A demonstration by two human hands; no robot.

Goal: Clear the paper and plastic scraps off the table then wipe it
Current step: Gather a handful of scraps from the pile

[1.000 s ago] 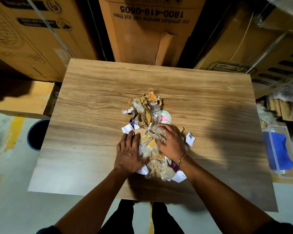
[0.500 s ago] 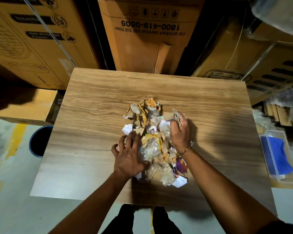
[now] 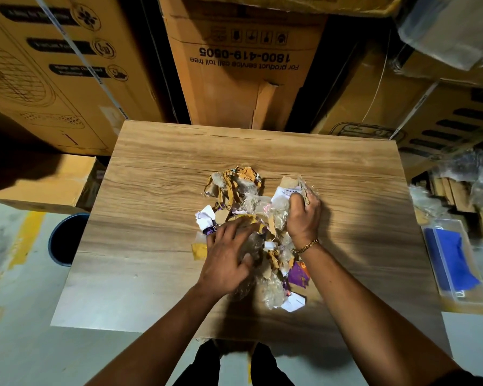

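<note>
The scraps (image 3: 251,227) are being bunched at the middle of the tabletop (image 3: 151,190), nearer the front edge than the back. The right hand (image 3: 304,215) has been carried up from the near end of the pile to its far right side within the last second, and is now closed on a clump of clear plastic and a white slip. The left hand (image 3: 226,257) has been kept on the near left flank, fingers spread flat and pressing, nothing gripped. A yellow piece (image 3: 199,249) lies just left of that hand, and a white piece (image 3: 292,302) is left trailing toward the front edge. The pile looks tighter than before, so gathering seems well on. Nothing has been lifted off yet. A bin (image 3: 67,238) stands on the floor by the left edge. Wiping is not yet begun.
</note>
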